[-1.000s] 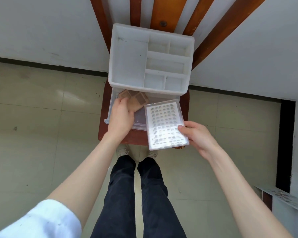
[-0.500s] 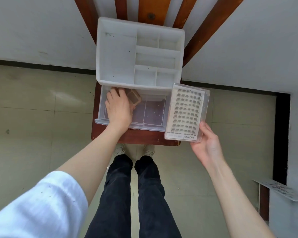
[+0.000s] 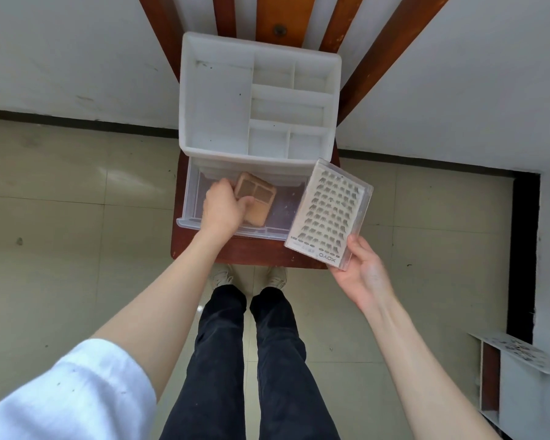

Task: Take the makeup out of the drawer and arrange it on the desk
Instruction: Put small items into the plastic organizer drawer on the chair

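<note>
The left hand [image 3: 220,208] pinches one tan palette [image 3: 256,198] inside the one clear drawer [image 3: 189,198]; this grip is only at the edge, so I think the palette may slip back. The right hand [image 3: 364,274] holds one lash box [image 3: 329,214] by its near corner beside the drawer, over the floor, and it could tip and fall.

Wooden chair [image 3: 242,254], tiled floor [image 3: 61,242], white wall [image 3: 61,49]

"XOYO" is printed, upside down to the camera, on the near end of the clear lash case [image 3: 328,212].
</note>
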Motion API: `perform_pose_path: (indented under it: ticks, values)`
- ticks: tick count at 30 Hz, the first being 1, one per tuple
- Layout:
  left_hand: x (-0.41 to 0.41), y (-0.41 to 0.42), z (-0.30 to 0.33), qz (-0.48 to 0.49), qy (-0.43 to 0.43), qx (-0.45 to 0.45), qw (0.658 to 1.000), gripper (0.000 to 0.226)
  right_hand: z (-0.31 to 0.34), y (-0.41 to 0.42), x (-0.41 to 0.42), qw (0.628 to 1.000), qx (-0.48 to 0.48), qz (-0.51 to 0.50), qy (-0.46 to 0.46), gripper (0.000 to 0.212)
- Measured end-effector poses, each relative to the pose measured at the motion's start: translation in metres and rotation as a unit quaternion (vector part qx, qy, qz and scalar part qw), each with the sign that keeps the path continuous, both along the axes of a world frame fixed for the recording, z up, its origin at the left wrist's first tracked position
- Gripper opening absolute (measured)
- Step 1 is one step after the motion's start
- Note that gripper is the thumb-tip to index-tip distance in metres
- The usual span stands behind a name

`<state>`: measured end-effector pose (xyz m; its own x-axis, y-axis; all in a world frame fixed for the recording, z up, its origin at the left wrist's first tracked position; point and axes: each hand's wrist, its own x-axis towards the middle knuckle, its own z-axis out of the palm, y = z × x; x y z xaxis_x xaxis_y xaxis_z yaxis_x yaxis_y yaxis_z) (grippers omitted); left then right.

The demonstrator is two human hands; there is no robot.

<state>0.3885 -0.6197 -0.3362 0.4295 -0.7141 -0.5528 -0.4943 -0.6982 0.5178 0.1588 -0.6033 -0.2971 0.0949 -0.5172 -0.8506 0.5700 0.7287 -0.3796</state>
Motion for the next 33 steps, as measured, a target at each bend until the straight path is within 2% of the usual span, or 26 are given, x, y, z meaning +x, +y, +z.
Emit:
perform_pose_path:
  ticks: [3,5,6,7,8,10,11,12,13,16,19,26,29,33]
  values:
    - [0.002,0.012,0.014,0.043,0.061,-0.021,0.997,0.032,0.002,0.005,0.004,0.999,0.023,-0.042,-0.026,0.016]
    - [0.005,0.027,0.025,0.131,0.111,-0.042,0.984,0.031,0.005,0.006,0.005,0.995,0.040,-0.080,-0.047,0.016]
    - [0.007,0.036,0.030,0.191,0.165,-0.047,0.966,0.028,0.007,0.007,0.005,0.992,0.047,-0.102,-0.061,0.017]
    - [0.010,0.045,0.034,0.263,0.241,-0.054,0.933,0.025,0.009,0.007,0.005,0.988,0.055,-0.125,-0.073,0.018]
    - [0.013,0.055,0.038,0.338,0.323,-0.064,0.882,0.023,0.011,0.007,0.005,0.984,0.062,-0.148,-0.081,0.018]
    - [0.017,0.072,0.043,0.468,0.439,-0.097,0.761,0.022,0.012,0.008,0.005,0.976,0.077,-0.188,-0.083,0.022]
    - [0.019,0.078,0.044,0.515,0.462,-0.112,0.713,0.020,0.012,0.008,0.005,0.973,0.083,-0.202,-0.078,0.024]
    - [0.021,0.082,0.045,0.548,0.469,-0.123,0.681,0.016,0.011,0.007,0.007,0.971,0.089,-0.212,-0.072,0.025]
    - [0.023,0.085,0.046,0.571,0.464,-0.132,0.664,0.016,0.010,0.007,0.009,0.969,0.094,-0.218,-0.068,0.025]
    - [0.031,0.090,0.045,0.605,0.440,-0.133,0.650,0.028,0.007,0.006,0.015,0.969,0.100,-0.217,-0.060,0.017]
    - [0.037,0.088,0.043,0.612,0.441,-0.110,0.647,0.039,0.004,0.008,0.019,0.970,0.106,-0.209,-0.064,0.019]
    - [0.041,0.074,0.047,0.623,0.478,-0.127,0.606,0.045,0.008,-0.002,0.033,0.964,0.131,-0.210,-0.094,0.033]
    - [0.042,0.056,0.052,0.612,0.491,-0.141,0.604,0.044,0.012,-0.017,0.041,0.962,0.118,-0.223,-0.104,0.044]
    - [0.042,0.032,0.053,0.599,0.508,-0.150,0.600,0.043,0.016,-0.041,0.053,0.956,0.102,-0.249,-0.120,0.044]
